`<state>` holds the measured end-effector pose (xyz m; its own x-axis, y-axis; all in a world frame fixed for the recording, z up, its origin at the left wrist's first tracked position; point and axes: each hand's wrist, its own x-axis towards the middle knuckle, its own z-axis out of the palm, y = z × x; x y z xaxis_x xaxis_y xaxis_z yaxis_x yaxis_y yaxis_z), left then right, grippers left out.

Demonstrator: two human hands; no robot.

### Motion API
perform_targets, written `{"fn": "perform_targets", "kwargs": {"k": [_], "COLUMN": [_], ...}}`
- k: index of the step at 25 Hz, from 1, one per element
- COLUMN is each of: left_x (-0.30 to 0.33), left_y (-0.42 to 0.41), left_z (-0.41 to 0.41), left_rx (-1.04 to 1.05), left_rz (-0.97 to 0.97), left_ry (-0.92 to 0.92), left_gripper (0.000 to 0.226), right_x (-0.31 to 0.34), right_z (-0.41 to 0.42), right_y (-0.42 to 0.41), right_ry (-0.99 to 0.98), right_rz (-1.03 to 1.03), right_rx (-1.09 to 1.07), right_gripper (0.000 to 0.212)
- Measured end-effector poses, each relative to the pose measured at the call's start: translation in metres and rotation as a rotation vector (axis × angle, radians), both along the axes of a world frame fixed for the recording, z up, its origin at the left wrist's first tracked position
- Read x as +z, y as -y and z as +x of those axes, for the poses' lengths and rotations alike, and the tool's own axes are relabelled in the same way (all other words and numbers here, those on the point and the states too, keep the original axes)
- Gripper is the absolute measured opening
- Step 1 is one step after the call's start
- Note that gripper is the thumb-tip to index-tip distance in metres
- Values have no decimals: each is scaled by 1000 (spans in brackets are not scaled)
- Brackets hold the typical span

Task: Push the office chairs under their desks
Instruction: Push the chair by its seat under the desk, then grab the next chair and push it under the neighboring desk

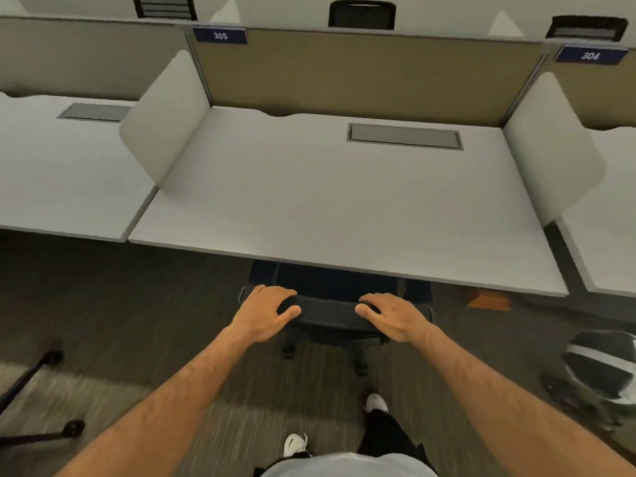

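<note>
now left hand [265, 311] and right hand [392, 316] grip chair back [327, 313].

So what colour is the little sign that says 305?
Dark blue with white numbers, seen in the head view.

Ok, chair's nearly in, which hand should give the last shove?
Neither alone. The left hand and right hand both rest on the chair backrest, about evenly either side of its middle. The seat is already under the desk, so a two-handed push probably keeps it straight.
</note>
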<state>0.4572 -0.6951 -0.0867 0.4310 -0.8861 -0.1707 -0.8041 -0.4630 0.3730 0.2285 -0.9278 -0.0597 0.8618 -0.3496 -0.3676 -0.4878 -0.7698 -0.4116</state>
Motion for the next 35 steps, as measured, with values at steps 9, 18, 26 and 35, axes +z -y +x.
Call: {"fn": "perform_targets", "kwargs": {"k": [9, 18, 26, 35], "left_x": [57, 109, 134, 150], "left_y": [-76, -218, -348, -533], "left_z": [-60, -189, -255, -263], "left_rx": [687, 1293, 1510, 1561], "left_rz": [-299, -263, -251, -279], "left_ry": [93, 236, 263, 330], "left_gripper": [66, 75, 86, 80], "right_x": [67, 88, 110, 121], "right_z": [120, 149, 111, 108], "right_y": [-52, -229, -418, -615], "right_ry": [276, 493, 587, 641], "right_rz": [35, 107, 234, 263], "right_rx": [634, 1267, 1502, 1475], "right_gripper": [62, 81, 83, 83]}}
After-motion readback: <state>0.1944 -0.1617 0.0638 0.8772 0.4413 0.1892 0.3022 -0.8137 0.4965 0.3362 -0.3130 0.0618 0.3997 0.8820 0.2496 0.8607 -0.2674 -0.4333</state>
